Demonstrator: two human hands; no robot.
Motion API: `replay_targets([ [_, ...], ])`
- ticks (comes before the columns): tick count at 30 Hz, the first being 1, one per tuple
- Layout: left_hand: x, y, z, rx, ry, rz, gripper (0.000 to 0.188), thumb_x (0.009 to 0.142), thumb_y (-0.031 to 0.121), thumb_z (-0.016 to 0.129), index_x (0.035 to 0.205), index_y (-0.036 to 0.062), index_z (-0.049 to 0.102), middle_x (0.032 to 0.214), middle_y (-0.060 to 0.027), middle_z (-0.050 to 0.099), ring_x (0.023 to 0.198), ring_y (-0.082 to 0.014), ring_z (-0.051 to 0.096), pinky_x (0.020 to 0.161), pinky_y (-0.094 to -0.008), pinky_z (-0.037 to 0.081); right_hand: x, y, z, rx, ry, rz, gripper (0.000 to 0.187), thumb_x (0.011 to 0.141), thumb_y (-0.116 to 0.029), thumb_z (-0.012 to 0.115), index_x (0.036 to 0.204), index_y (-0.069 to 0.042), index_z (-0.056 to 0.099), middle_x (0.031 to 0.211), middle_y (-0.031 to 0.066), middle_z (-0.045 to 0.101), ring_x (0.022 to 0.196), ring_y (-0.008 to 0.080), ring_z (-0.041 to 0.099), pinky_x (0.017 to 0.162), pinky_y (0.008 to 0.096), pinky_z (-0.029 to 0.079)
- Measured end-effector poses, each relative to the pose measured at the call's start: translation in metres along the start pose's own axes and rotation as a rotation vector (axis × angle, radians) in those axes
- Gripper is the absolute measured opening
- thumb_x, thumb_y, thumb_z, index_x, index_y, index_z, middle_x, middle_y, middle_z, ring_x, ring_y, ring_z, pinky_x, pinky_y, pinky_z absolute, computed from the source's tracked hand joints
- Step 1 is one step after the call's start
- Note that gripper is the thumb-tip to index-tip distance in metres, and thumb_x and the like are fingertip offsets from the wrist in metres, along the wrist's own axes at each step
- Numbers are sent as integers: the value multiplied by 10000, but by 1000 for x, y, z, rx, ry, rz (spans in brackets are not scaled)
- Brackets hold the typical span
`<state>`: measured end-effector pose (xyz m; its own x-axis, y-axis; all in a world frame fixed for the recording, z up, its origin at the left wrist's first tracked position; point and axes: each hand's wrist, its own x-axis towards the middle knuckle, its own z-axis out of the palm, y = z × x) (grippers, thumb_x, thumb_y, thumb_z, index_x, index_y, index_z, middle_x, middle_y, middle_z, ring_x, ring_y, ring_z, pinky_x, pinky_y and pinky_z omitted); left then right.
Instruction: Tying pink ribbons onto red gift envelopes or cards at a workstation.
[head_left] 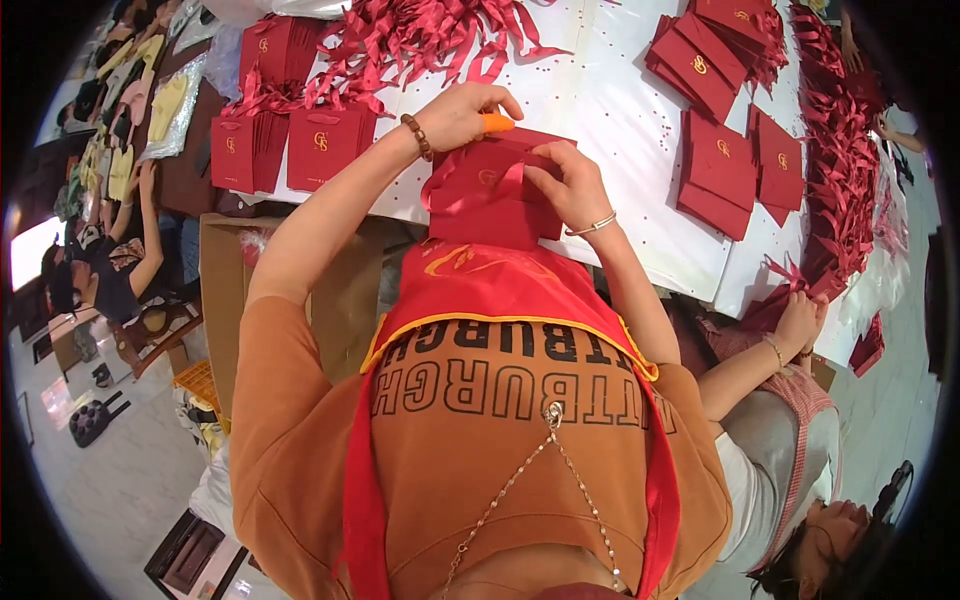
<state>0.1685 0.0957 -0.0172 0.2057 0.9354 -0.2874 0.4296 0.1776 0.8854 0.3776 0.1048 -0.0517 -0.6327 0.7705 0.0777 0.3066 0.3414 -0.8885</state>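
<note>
A dark red paper bag (480, 185) with a gold emblem lies in front of me at the table's near edge, over more red bags (490, 225). Above its far edge, my left hand (465, 115) has its fingers bent and apart, one wearing an orange finger cover (497, 123); I see nothing held in it. My right hand (575, 190) is at the bag's right side, thumb and finger closed on a red ribbon (511, 182) by its upper edge. Part of the ribbon loops down across the bag's left side.
Upright red bags (325, 145) stand at the far left beside a heap of red ribbons (430, 40). More bags (715, 170) lie in stacks to the right. An open cardboard box (225, 275) is below the table's left edge. A co-worker's hands (800, 325) work at right.
</note>
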Motion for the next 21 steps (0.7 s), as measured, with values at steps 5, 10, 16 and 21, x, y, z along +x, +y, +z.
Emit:
replay_targets([
  [5, 0, 0, -7, 89, -223, -69, 226, 827, 211, 547, 924, 24, 630, 665, 2, 545, 576, -47, 451, 496, -209, 358, 5, -7, 2, -30, -42, -106, 153, 752, -89, 621, 895, -39, 599, 758, 108, 543, 674, 265, 546, 611, 328, 437],
  [10, 3, 2, -13, 108, -421, -142, 251, 820, 229, 539, 902, 15, 641, 643, 2, 541, 591, -58, 463, 516, -222, 371, 7, -11, 7, -1, -67, -122, 167, 748, -83, 624, 907, -41, 599, 749, 109, 537, 676, 262, 546, 612, 326, 436],
  [16, 1, -15, 0, 104, -235, -41, 208, 797, 185, 538, 843, -2, 617, 654, 5, 550, 643, -76, 485, 587, -237, 394, 8, -9, 12, -105, 13, -113, 173, 710, -103, 655, 878, -80, 622, 826, 86, 535, 775, 261, 506, 691, 334, 411],
  [21, 0, -4, -10, 34, -343, -170, 210, 818, 211, 515, 837, 33, 625, 606, 35, 487, 550, -50, 412, 492, -212, 326, 9, -7, 15, -244, 95, -182, 179, 671, -126, 680, 845, -124, 640, 913, 67, 506, 864, 260, 438, 766, 344, 370],
])
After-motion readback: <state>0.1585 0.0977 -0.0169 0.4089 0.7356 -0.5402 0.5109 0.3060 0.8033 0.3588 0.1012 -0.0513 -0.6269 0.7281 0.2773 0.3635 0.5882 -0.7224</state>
